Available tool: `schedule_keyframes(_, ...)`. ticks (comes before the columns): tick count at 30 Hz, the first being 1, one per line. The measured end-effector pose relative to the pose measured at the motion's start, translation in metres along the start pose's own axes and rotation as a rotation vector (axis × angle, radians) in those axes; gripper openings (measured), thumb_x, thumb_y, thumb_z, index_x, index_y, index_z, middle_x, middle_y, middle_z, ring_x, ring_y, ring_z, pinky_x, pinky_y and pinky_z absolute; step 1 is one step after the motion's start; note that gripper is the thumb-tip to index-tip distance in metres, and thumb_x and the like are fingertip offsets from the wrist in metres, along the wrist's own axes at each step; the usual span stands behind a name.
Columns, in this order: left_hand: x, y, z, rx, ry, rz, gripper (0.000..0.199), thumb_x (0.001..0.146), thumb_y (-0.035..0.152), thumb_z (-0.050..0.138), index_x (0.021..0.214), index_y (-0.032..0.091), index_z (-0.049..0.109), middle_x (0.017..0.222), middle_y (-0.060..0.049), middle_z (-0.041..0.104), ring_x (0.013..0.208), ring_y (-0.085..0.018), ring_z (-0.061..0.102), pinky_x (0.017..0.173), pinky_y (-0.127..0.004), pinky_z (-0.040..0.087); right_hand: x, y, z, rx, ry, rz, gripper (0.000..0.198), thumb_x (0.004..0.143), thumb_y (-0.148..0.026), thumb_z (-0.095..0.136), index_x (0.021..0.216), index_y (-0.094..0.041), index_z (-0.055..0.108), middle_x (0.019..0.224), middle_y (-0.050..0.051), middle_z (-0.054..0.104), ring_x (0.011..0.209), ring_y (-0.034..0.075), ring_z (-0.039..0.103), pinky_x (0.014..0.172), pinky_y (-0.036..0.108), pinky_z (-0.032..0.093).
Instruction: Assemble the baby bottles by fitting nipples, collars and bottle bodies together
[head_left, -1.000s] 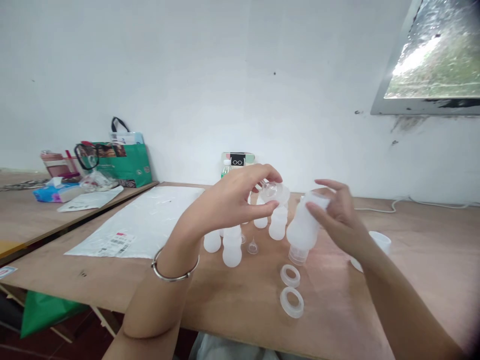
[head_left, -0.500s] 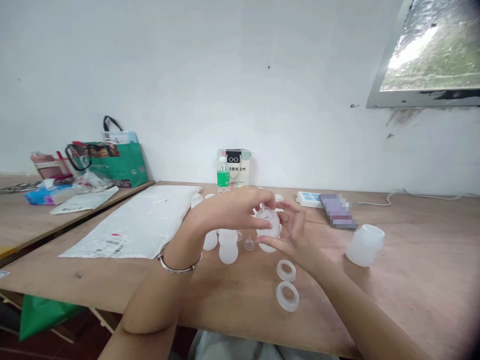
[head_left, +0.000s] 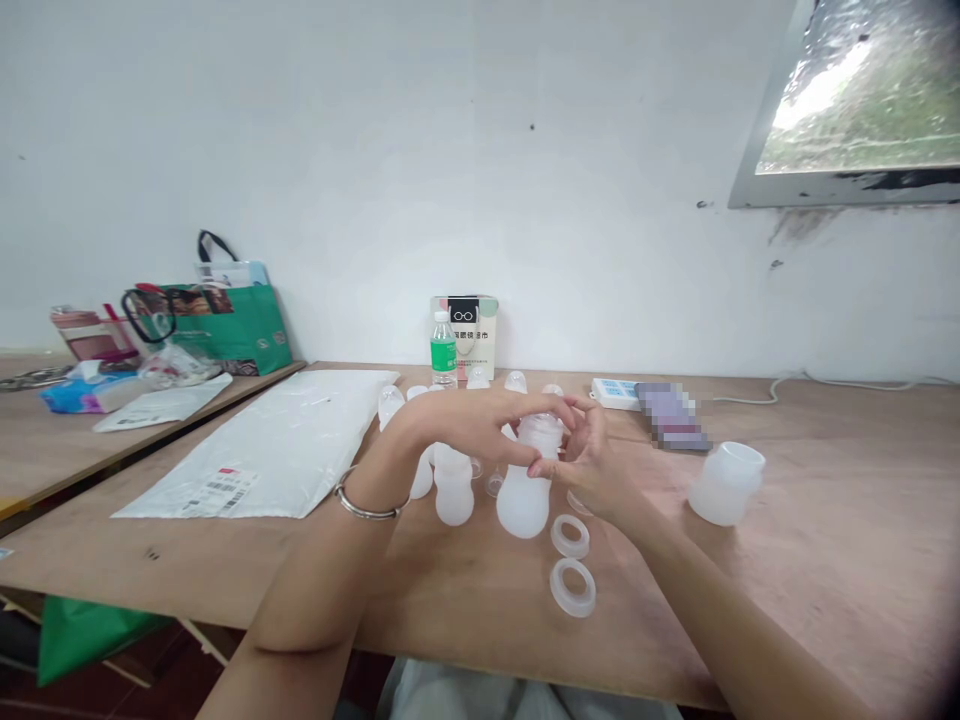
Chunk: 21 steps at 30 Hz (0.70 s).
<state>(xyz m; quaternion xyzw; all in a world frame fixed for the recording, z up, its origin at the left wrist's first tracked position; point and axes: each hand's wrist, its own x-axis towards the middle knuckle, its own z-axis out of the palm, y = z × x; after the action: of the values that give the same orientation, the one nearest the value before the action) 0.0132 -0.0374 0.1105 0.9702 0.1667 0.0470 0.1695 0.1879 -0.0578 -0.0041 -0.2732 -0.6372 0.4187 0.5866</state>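
A frosted white baby bottle (head_left: 523,505) stands in front of me, its neck leaning slightly right. My left hand (head_left: 487,425) curves over from the left, thumb and fingers round the bottle's threaded top. From the right, my right hand (head_left: 592,465) closes on the same top, its thumb meeting the left thumb. Fingers partly hide what sits on the neck. Just right of the bottle lie two frosted rings, a farther ring (head_left: 570,536) and a nearer ring (head_left: 573,587). Another frosted bottle (head_left: 454,490) stands to the left, with a small clear nipple (head_left: 494,483) between them.
Several clear domed caps (head_left: 515,381) and more bottles stand behind my hands. A white parcel (head_left: 262,440) lies left. At right are a frosted bottle body (head_left: 726,484), a phone (head_left: 673,417) and a power strip (head_left: 615,394). A water bottle (head_left: 443,350) stands before a paper bag (head_left: 480,330).
My hands have shifted from round a clear domed piece to round the bottle's neck. The bottle's body now shows more below them, and a further ring edge shows beside my right hand.
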Motion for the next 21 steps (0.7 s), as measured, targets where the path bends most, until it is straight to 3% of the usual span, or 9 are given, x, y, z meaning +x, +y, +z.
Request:
schedule_keyframes(5,0.005,-0.003,0.004,-0.114,-0.03,0.155,0.059,0.07,0.024,0.069,0.122,0.027,0.042,0.126,-0.003,0.052,0.101,-0.017,0.057,0.077,-0.026,0.049,0.003,0.002,-0.001,0.137,0.037,0.105,0.077,0.056,-0.035,0.086,0.106,-0.03,0.028,0.116,0.004,0.051,0.084,0.017,0.064,0.073,0.035,0.056)
schedule_keyframes(10,0.013,-0.002,0.013,-0.085,0.079,0.122,0.054,0.066,0.032,0.074,0.112,0.022,0.046,0.118,-0.005,0.055,0.101,-0.02,0.056,0.085,-0.031,0.044,0.005,0.005,0.002,0.183,0.132,0.137,0.077,0.05,-0.041,0.087,0.102,-0.03,0.032,0.112,0.003,0.054,0.076,0.016,0.064,0.065,0.033,0.056)
schedule_keyframes(13,0.009,0.002,0.009,-0.091,0.135,0.127,0.053,0.067,0.029,0.072,0.112,0.022,0.045,0.111,-0.004,0.057,0.097,-0.019,0.056,0.081,-0.03,0.043,0.002,0.005,0.006,0.21,0.181,0.11,0.07,0.055,-0.051,0.082,0.101,-0.031,0.034,0.113,0.002,0.054,0.081,0.017,0.063,0.068,0.033,0.056)
schedule_keyframes(16,0.0,0.008,0.001,-0.069,0.265,0.042,0.054,0.068,0.035,0.071,0.113,0.024,0.044,0.103,-0.003,0.057,0.088,-0.018,0.055,0.07,-0.027,0.043,-0.008,0.006,0.019,0.234,0.194,-0.008,0.065,0.059,-0.067,0.071,0.099,-0.031,0.034,0.112,0.003,0.055,0.089,0.02,0.063,0.068,0.033,0.055)
schedule_keyframes(19,-0.005,0.012,-0.004,-0.054,0.326,-0.022,0.057,0.069,0.043,0.069,0.116,0.027,0.042,0.1,-0.002,0.055,0.078,-0.015,0.053,0.059,-0.025,0.041,-0.022,0.01,0.036,0.156,0.165,-0.113,0.073,0.056,-0.051,0.082,0.106,-0.033,0.032,0.117,0.006,0.055,0.095,0.023,0.062,0.073,0.036,0.054)
schedule_keyframes(21,-0.005,0.014,-0.003,-0.066,0.341,0.026,0.056,0.069,0.042,0.07,0.115,0.027,0.042,0.102,-0.003,0.054,0.077,-0.015,0.052,0.058,-0.024,0.042,-0.029,0.014,0.044,0.116,0.19,-0.099,0.068,0.062,-0.037,0.081,0.107,-0.034,0.031,0.115,0.005,0.056,0.089,0.022,0.064,0.073,0.038,0.053)
